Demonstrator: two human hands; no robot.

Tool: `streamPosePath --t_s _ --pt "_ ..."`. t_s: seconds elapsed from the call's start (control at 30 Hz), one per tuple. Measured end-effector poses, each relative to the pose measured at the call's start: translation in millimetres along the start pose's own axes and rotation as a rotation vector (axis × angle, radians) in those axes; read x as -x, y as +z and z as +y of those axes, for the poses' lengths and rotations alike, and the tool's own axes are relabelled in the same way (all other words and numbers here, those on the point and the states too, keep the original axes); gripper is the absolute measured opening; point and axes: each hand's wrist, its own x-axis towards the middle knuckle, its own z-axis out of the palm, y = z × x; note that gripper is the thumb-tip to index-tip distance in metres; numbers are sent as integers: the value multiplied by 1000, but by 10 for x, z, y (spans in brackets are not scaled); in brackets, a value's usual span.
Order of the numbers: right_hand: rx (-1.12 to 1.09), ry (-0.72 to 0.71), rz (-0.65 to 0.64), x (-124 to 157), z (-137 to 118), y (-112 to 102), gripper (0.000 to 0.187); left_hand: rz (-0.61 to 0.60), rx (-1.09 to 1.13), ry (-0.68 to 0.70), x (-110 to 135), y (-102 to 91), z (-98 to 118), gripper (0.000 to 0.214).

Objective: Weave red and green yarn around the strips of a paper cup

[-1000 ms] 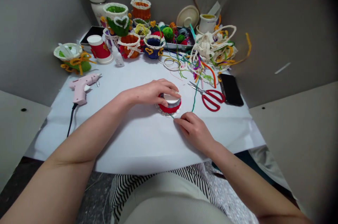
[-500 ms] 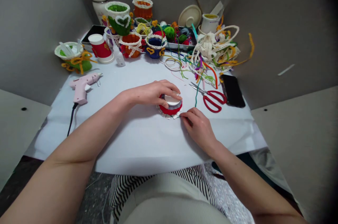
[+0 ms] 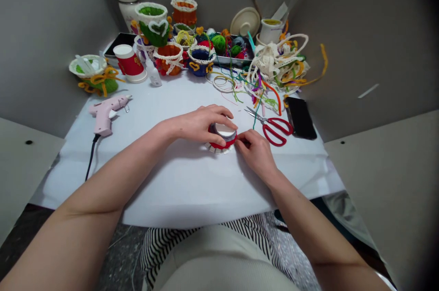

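A small round cup (image 3: 225,132) with a whitish top sits on the table. Red yarn (image 3: 217,146) is wound about its lower part, and white tabs (image 3: 216,150) stick out around the base. My left hand (image 3: 207,124) is curled over the cup from the left, thumb in front and fingers across the far side. At the cup's right edge, my right hand (image 3: 255,147) has thumb and forefinger pinched together on a green yarn (image 3: 254,121) that runs back to the tangle. Its end between the fingertips is hidden. Red-handled scissors (image 3: 276,131) lie just beyond my right hand.
A pink glue gun (image 3: 105,112) lies at left and a black phone (image 3: 301,118) at right. Yarn-covered cups (image 3: 168,58), a red paper cup (image 3: 130,64) and a glue bottle (image 3: 154,75) stand behind. A heap of cords (image 3: 274,64) fills the back right.
My right hand has moved slightly up, closer against the cup's right side, drawing the green yarn with it. My left thumb has shifted right across the cup's front.
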Motion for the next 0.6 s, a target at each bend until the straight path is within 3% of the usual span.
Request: streamPosePath --t_s 0.13,0.37,0.6 --pt "-14 -18 -15 -2 7 -23 9 115 -92 -74 -26 83 89 37" --pt "-85 -242 -67 157 5 -142 19 -14 -52 13 -1 -40 73 38" --pt "132 -422 -113 381 -46 -84 23 -33 -5 70 15 -58 -45 36"
